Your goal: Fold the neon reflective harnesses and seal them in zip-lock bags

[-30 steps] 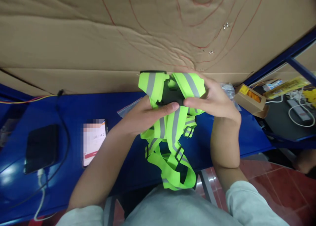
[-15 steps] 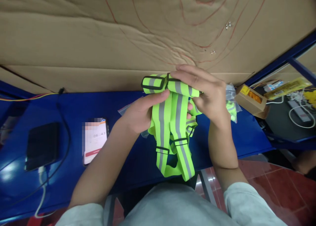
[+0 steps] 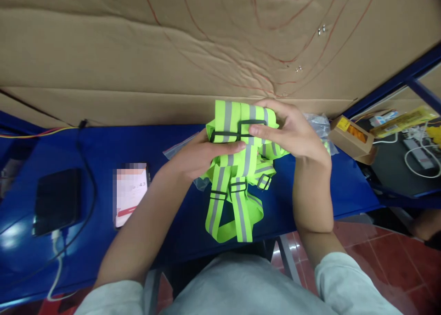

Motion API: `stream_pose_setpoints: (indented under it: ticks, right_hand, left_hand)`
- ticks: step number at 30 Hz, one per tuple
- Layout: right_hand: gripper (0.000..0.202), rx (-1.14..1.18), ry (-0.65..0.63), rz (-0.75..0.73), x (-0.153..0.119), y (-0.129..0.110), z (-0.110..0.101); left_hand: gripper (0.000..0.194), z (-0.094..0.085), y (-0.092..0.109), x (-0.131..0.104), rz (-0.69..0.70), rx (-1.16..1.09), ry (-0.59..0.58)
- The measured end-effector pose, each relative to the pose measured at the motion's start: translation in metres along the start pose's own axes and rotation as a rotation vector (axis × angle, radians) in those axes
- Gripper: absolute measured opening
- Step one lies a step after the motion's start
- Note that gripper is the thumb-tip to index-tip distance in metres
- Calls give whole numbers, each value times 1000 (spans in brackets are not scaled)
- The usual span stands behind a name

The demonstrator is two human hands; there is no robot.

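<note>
Neon yellow-green straps with grey stripes and black buckles (image 3: 225,182) hang as a folded bundle between my two hands above the blue table. My left hand (image 3: 206,154) grips the bundle from the left, its thumb across the front below the upper buckles. From the right, my right hand (image 3: 280,126) holds the top part, with its thumb on a black buckle and its fingers behind the straps. More of the same strap with a buckle (image 3: 264,181) shows behind, to the right. The fingers behind the bundle are mostly hidden.
On the blue table (image 3: 103,255) at the left lie a phone with a lit screen (image 3: 132,193) and a black device (image 3: 58,201) with a white cable. Clear plastic bags (image 3: 319,123) and a cardboard box (image 3: 351,138) are at the right. Cardboard (image 3: 138,58) stands behind.
The upper straps now stand up flat above the buckles, and the lower loops have swung left. My right thumb has come round to the front, onto a buckle.
</note>
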State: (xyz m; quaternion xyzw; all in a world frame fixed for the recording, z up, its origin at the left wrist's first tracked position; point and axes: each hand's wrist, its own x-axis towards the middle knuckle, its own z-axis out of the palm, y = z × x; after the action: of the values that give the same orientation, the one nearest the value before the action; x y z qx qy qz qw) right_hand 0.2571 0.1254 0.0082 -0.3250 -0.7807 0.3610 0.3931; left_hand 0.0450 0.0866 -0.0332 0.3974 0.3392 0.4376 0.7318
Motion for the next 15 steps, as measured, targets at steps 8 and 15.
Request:
stream_pose_setpoints:
  ticks: [8,15]
  right_hand:
    - [26,-235,328,-260,-2,-2,22]
    - [29,-512,277,-540,0,5,23]
  left_hand:
    - [43,10,2,12,18,-228,-82]
    - [35,1,7,6,-14,-171,-68]
